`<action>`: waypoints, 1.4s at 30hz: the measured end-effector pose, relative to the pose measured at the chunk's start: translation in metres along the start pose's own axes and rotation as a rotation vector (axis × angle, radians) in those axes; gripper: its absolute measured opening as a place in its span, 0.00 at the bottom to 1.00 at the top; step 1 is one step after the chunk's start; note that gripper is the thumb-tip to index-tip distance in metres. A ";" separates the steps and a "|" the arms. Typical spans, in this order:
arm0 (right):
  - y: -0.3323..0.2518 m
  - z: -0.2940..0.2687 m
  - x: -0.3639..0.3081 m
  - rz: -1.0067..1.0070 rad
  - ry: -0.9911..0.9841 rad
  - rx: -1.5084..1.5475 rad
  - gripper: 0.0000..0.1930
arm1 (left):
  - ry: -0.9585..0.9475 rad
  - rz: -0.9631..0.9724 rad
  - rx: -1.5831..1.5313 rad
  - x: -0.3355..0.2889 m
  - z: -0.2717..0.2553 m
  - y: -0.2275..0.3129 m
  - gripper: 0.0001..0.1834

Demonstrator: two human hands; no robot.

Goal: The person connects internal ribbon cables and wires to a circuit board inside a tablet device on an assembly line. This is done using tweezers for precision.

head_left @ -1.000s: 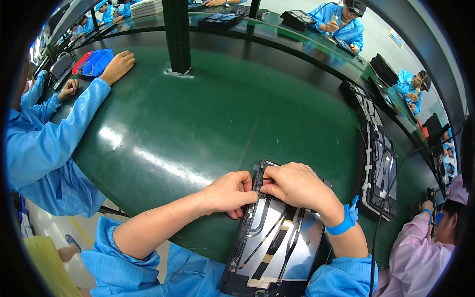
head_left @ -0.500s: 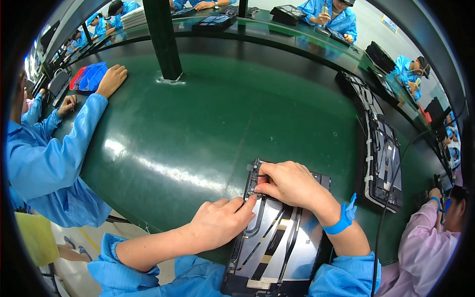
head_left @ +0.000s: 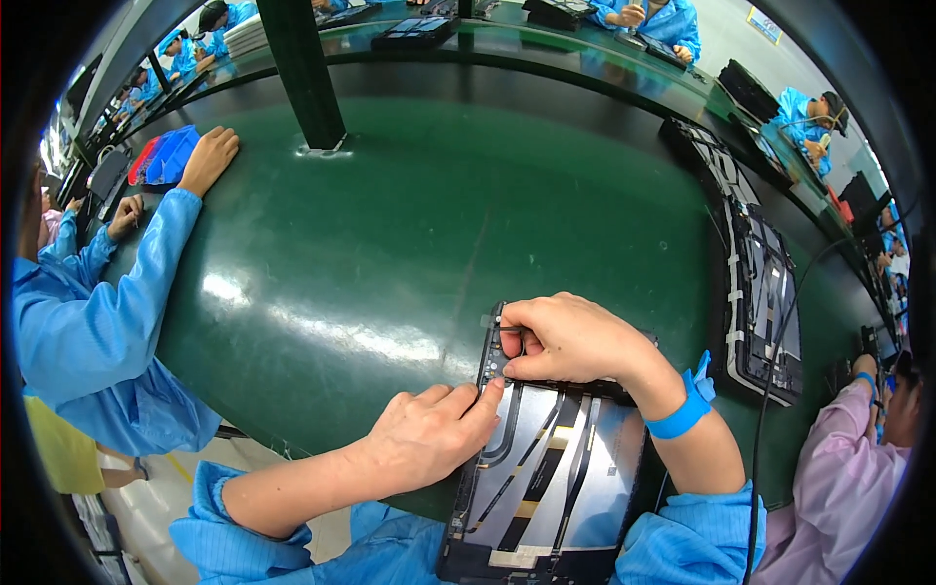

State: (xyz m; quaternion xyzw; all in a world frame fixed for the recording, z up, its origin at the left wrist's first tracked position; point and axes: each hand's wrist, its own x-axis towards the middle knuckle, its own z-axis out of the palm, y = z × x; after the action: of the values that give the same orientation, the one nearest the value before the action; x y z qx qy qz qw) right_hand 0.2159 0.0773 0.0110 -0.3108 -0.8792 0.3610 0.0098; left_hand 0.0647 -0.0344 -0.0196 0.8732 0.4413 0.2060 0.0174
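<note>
An opened tablet (head_left: 597, 468) lies in front of me at the table's near edge, its silvery inside with black strips and flat cables facing up. My left hand (head_left: 429, 436) is closed on its left edge, the index fingertip pressed near the upper left corner. Over the dark upper end of the tablet, my right hand (head_left: 570, 341) is closed in a pinch. A short dark piece shows by its fingers, but what they hold is too hidden to name. A blue band (head_left: 682, 414) circles my right wrist.
Several opened tablets (head_left: 765, 302) stand in a row at the right. A black cable (head_left: 770, 419) hangs in front of them. A green post (head_left: 307, 83) rises from the green table (head_left: 390, 224). Left, a co-worker's arm (head_left: 161, 249) rests near a blue bin (head_left: 174, 154).
My right hand has shifted slightly up and left at the tablet's upper corner, its fingers curled more. My left hand stays on the edge. The whole view has shifted a little.
</note>
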 end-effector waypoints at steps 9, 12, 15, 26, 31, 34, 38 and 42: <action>-0.006 -0.004 0.004 0.129 -0.088 -0.080 0.10 | 0.021 0.004 0.006 -0.001 0.002 -0.001 0.18; -0.005 -0.005 0.004 0.147 -0.100 -0.062 0.11 | 0.067 -0.022 -0.053 -0.004 0.010 -0.005 0.19; -0.001 -0.003 0.003 0.131 -0.085 -0.059 0.11 | 0.144 -0.108 -0.193 -0.006 0.013 -0.004 0.19; -0.001 -0.003 0.004 0.110 -0.091 -0.064 0.11 | -0.051 -0.611 -0.904 0.003 -0.004 -0.006 0.19; 0.005 0.001 0.005 0.021 -0.029 -0.036 0.11 | -0.078 -0.483 -0.607 0.005 -0.004 0.004 0.21; 0.003 0.000 0.006 0.020 -0.025 -0.038 0.11 | -0.141 -0.401 -0.428 0.002 -0.009 0.009 0.22; 0.001 0.000 0.003 0.021 -0.021 -0.054 0.11 | -0.095 -0.184 -0.028 -0.001 -0.006 0.013 0.21; 0.002 0.004 0.000 0.036 -0.024 -0.038 0.12 | -0.173 -0.156 0.049 0.000 -0.009 0.019 0.22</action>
State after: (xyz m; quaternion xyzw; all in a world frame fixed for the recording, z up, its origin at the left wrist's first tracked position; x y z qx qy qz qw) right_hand 0.2161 0.0763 0.0065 -0.3223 -0.8803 0.3479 -0.0130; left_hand 0.0755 -0.0473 -0.0074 0.8509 0.5097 0.1170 0.0501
